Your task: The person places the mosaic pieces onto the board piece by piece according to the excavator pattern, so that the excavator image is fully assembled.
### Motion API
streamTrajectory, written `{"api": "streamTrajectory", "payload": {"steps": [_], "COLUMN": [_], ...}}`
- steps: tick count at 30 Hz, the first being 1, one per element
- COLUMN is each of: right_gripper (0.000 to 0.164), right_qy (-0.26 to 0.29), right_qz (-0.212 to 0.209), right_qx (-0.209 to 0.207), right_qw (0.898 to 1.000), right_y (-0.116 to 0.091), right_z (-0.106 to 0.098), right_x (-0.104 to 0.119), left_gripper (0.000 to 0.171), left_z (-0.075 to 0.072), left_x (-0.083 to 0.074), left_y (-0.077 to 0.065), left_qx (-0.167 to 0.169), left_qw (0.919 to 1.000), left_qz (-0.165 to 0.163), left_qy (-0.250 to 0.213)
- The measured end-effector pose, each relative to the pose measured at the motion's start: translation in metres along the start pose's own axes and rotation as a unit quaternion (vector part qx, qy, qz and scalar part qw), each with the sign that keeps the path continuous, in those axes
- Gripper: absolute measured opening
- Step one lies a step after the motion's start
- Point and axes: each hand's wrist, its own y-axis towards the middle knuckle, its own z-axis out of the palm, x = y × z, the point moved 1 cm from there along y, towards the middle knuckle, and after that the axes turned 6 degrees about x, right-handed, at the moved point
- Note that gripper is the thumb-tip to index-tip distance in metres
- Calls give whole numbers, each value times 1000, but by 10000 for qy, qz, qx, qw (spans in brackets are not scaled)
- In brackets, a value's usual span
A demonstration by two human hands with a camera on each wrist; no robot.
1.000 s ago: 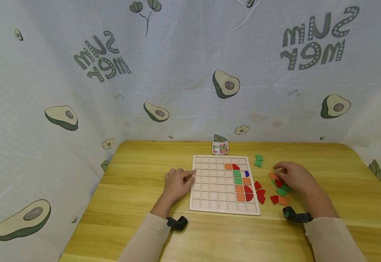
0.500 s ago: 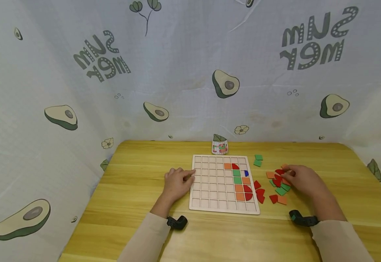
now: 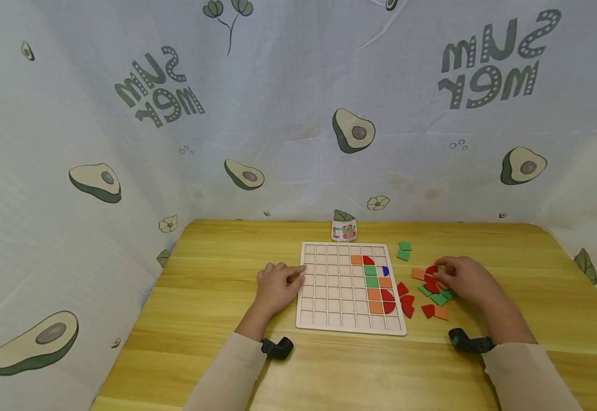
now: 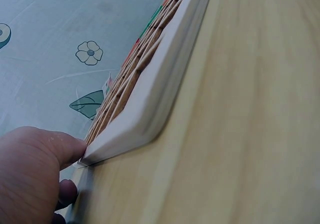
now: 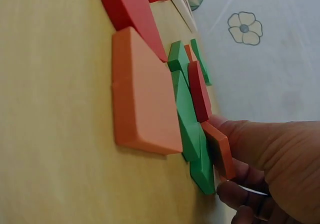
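My left hand [image 3: 278,288] rests at the left edge of a pale wooden grid board [image 3: 329,319], its thumb and forefinger touching the rim. In the left wrist view the thumb [image 4: 65,146] lies against the board's corner. Orange squares, green squares, red quarter-circles and a blue piece [image 3: 386,271] sit in cells toward the board's right. My right hand [image 3: 465,277] is at the loose pile right of the board, fingertips among red pieces [image 3: 430,278]. In the right wrist view its thumb and fingers are close around an orange tile [image 5: 218,149], beside a red piece [image 5: 200,91] and green tiles.
A small printed pattern card [image 3: 344,230] stands behind the board. Two green squares [image 3: 404,246] lie at its upper right, several red pieces [image 3: 407,305] along its right edge. Nearer me are a red piece [image 3: 428,311] and an orange square [image 3: 441,312]. A printed cloth [image 3: 298,114] hangs behind the table.
My right hand has moved right, then slightly back left, over the pile. Red and orange pieces there have shifted left and spread out. The left hand and board stay in place.
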Motion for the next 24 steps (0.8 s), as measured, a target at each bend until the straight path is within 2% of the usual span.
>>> {"api": "streamTrajectory", "payload": {"steps": [10, 24], "right_gripper": [35, 31], "right_qy": [364, 487], "right_qz": [148, -542], "right_qx": [74, 114], "right_qw": [9992, 9973], "right_y": [2, 7], "right_z": [4, 19], "right_x": [11, 75], "left_gripper": [30, 30], "left_z": [-1, 0], "left_x": [1, 1], "left_y": [0, 0], "left_qx": [19, -29], "left_qw": [10000, 10000], "left_qz": [16, 35], "left_qy": [17, -6]}}
